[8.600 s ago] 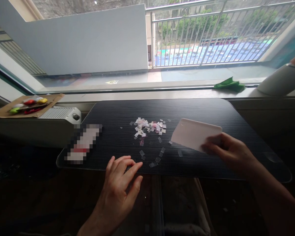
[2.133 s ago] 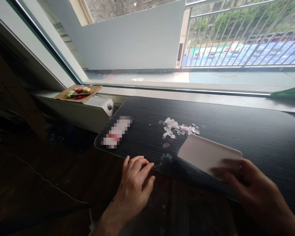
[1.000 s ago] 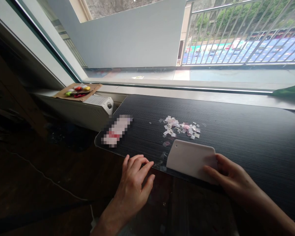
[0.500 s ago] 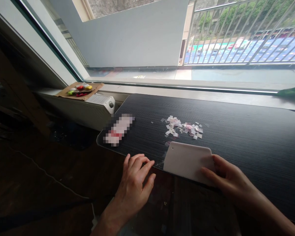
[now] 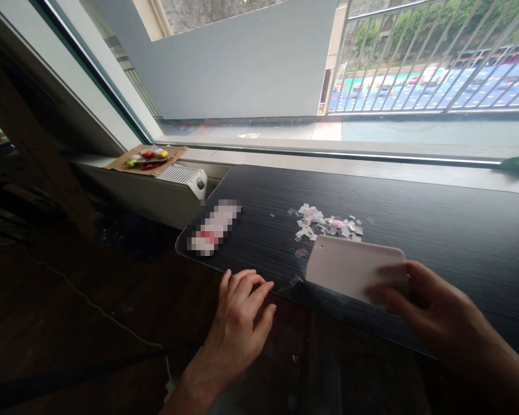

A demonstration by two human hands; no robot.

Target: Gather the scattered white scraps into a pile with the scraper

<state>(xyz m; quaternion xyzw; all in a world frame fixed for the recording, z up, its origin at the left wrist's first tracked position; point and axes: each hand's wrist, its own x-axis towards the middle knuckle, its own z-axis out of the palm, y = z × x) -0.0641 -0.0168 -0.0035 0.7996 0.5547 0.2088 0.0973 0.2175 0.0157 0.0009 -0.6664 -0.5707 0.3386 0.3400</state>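
Observation:
A flat white plastic scraper [image 5: 350, 267] with rounded corners and a small hole is gripped at its right end by my right hand [image 5: 419, 297], thumb in front and fingers behind. It is tilted over the front part of the black table [image 5: 450, 230]. Just beyond its upper edge lies a loose pile of small white and pinkish paper-like scraps [image 5: 311, 216], partly covered by the scraper. My left hand [image 5: 244, 311] holds nothing; its fingers are slightly curled and apart, with the tips by the table's front edge.
A pixelated pale and red item [image 5: 214, 227] lies at the table's left end. Beyond it, a white radiator [image 5: 184, 177] stands beside a brown sheet [image 5: 121, 165] bearing small coloured things. A window runs along the back. A thin white cable [image 5: 90, 300] trails over the dark floor.
My right hand has moved the scraper to the right and away from me, off the table's front edge and closer to the scraps. The left hand stays almost still.

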